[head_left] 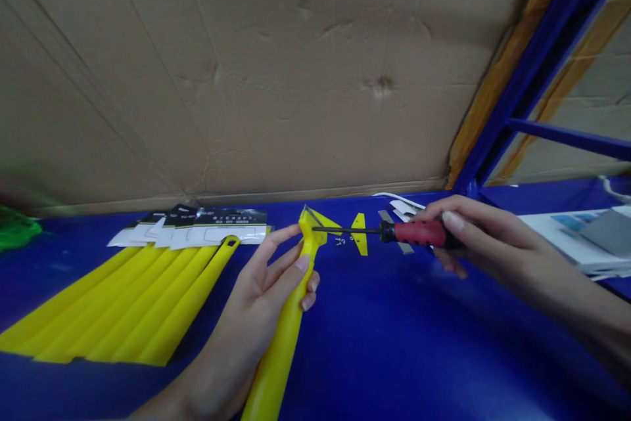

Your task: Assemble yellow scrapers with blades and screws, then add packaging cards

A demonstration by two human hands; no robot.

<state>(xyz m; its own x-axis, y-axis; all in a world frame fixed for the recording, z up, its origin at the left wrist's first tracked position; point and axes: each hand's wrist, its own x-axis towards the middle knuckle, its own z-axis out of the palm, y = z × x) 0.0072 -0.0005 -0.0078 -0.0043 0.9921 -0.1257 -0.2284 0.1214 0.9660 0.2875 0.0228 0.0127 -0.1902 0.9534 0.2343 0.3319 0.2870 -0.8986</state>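
Note:
My left hand [269,286] is wrapped round the long handle of a yellow scraper [282,352], its angled head pointing up and away. A thin metal edge shows at the top of that head. In my right hand [493,237] is a screwdriver [419,234] with a red and black handle, held level. The tip of its dark shaft meets the scraper's head. Just beyond lie a loose yellow plate [360,235] and a few small screws [340,242]. A grey metal strip [405,247] lies partly behind the screwdriver.
Several flat yellow handles [123,303] lie side by side at left, with printed plastic packets [227,225] at their far ends. Green plastic [17,227] sits at the far left. White flat items [591,243] lie right. Cardboard [276,79] and a blue frame [522,92] stand behind the blue table [374,355].

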